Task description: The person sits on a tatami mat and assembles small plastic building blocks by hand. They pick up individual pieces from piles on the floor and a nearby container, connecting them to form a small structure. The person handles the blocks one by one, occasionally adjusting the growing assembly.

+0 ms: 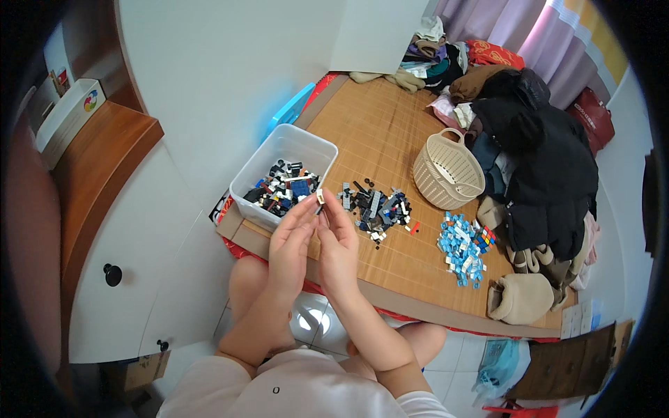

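Between the fingertips of both hands is a small white building brick [320, 198], with a darker bit just below it that is too small to make out. My left hand [289, 240] pinches it from one side and my right hand [339, 240] from the other; both are closed. They are raised by the front right corner of a clear plastic bin [244, 184], which holds mixed bricks [280, 191] in black, white, grey and blue. To the right of my fingers lies a loose pile of mostly dark grey and black bricks [380, 209] on the bamboo mat [380, 122].
A heap of light blue and white pieces [460, 247] lies further right, touching a colourful puzzle cube [484, 239]. Behind it stands a beige basket [446, 171]. Black clothing [547, 188] is piled along the right side. A blue lid [289, 108] leans behind the bin.
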`<state>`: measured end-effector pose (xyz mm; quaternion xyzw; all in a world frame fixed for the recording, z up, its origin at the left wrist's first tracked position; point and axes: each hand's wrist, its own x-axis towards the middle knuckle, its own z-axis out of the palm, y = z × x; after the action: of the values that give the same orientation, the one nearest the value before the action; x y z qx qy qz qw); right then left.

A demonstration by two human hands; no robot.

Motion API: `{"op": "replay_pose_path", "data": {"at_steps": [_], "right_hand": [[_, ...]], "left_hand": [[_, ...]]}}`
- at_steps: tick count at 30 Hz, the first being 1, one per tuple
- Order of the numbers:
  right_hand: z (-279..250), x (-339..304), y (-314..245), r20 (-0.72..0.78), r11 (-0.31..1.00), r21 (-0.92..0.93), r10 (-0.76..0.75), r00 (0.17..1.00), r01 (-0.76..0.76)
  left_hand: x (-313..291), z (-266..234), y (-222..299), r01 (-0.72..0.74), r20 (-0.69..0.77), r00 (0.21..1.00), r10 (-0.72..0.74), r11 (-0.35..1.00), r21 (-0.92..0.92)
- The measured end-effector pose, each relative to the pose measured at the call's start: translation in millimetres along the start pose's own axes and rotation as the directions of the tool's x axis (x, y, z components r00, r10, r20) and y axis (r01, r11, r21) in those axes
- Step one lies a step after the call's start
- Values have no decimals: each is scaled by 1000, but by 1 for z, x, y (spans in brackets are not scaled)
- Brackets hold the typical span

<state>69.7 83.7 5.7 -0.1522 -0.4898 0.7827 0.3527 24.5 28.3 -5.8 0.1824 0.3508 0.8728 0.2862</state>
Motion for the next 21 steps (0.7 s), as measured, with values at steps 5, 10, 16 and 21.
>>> {"op": "replay_pose_path", "data": {"at_steps": [5,10,16,21], "right_hand": [[16,7,11,79,1000,-15,10,997,-9],[21,13,21,76,998,-57,29,997,-24],[17,12,25,68,992,-120,48,997,-39],[11,9,21,58,997,-68,44,997,-40]], "left_hand": [[6,-14,13,-43,-78,996,43,999,-9],[10,-21,19,-71,-143,987,78,996,50],[9,-21,23,-116,-188,972,138,986,123],[6,-15,19,-92,-176,978,114,987,129]]}}
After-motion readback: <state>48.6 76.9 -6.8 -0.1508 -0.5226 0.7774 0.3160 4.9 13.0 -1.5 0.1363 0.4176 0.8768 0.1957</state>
